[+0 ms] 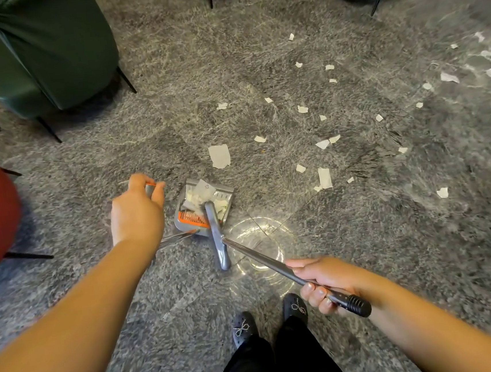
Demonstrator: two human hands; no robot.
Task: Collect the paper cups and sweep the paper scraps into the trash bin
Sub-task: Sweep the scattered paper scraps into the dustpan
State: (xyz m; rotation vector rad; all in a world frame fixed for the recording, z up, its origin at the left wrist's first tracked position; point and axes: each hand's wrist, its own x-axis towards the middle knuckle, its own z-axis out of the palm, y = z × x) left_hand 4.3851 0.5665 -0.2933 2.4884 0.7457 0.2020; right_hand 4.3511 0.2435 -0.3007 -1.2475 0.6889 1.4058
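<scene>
Right hand (pixel 322 283) gripping broom handle (pixel 276 265), nearest. Left hand (pixel 138 208) pinching dustpan handle tip (pixel 150 186), left of dustpan (pixel 203 208). Broom head (pixel 216 233) lying over dustpan, scraps inside. Paper scraps (pixel 220 156) lying beyond and right of dustpan.

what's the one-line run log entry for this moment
left hand: grips dustpan handle | right hand: grips broom handle | dustpan: holds paper scraps | loose scraps: on floor, mostly right

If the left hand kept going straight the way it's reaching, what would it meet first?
Probably bare floor. The left hand, gripping the dustpan handle, points up-frame; the green chair lies far beyond, slightly left. Depth unclear.
</scene>
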